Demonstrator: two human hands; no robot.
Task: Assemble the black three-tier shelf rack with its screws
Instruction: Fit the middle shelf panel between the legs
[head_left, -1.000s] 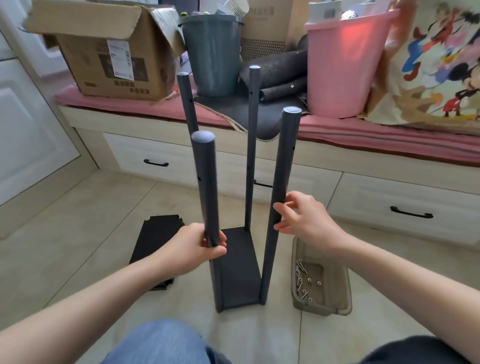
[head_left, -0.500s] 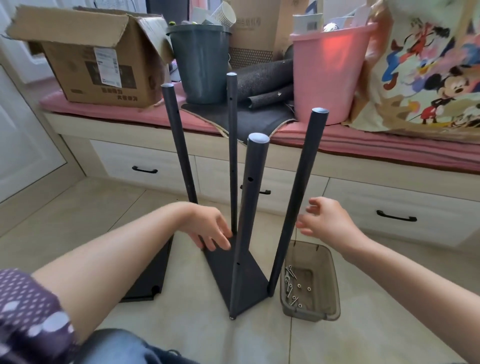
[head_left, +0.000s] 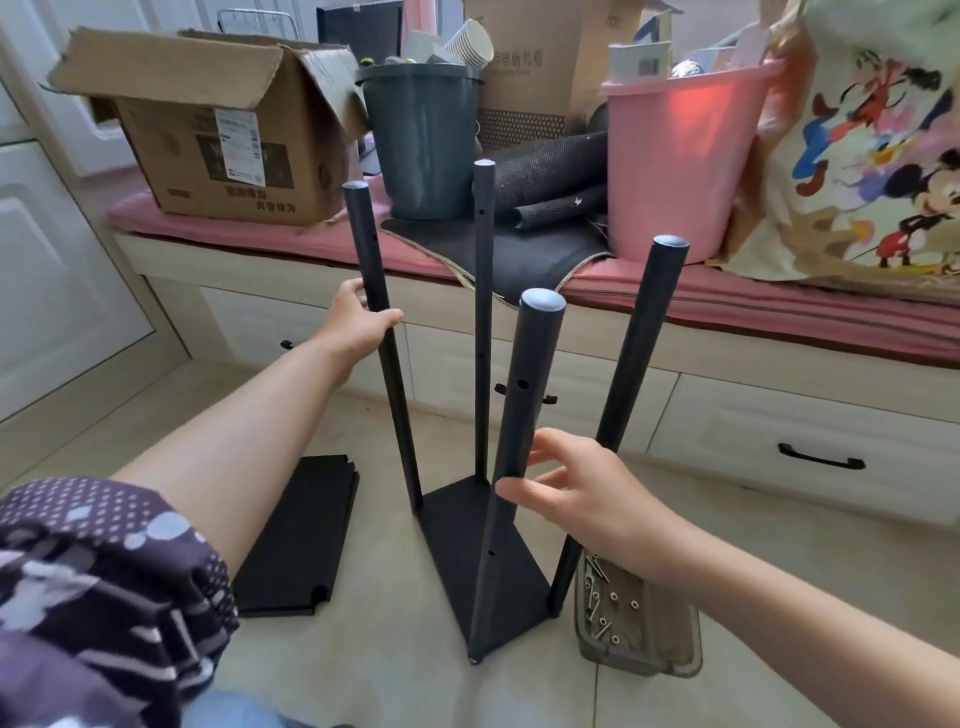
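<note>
The half-built rack (head_left: 483, 561) stands on the floor with its left hand (head_left: 358, 325) wrapped round the far-left post (head_left: 382, 338) and right hand (head_left: 587, 493) spread beside the near post (head_left: 519, 415), so steadying both posts before turning should keep it square.

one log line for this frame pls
left hand: holds rear-left pole | right hand: open, touching front pole | loose shelf panel: on floor

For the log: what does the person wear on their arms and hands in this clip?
Both hands are bare: no gloves, rings or watch show on the left hand or the right hand. The forearms are uncovered too. On the left arm a dark purple sleeve with small pale dots and blotches ends near the elbow. No sleeve shows on the right arm.
</note>
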